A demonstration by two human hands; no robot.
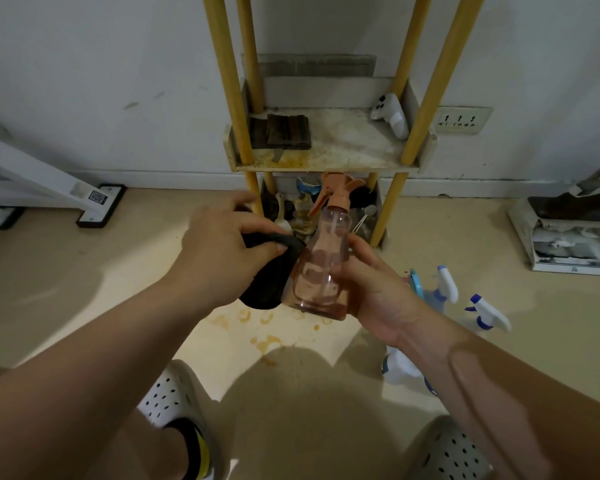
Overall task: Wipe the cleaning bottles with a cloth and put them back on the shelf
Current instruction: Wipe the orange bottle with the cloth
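Note:
My right hand (378,289) grips a clear pink spray bottle (321,271) with an orange trigger head, held upright above the floor in front of the shelf. My left hand (222,244) holds a dark cloth (271,275) pressed against the bottle's left side. The yellow-poled shelf (326,161) stands against the wall; its stained middle tier carries a folded dark cloth (284,131) and a white item (390,114). Three white and blue spray bottles lie on the floor to the right: one (440,285), another (489,315), and a third (404,368) partly hidden under my right forearm.
The shelf's bottom tier (312,209) is crowded with dark, dirty items. Orange stains (267,327) mark the floor below the bottle. A white stand (94,206) sits at left, a floor-cleaner base (568,233) at right. My white clogs (174,393) are at the bottom.

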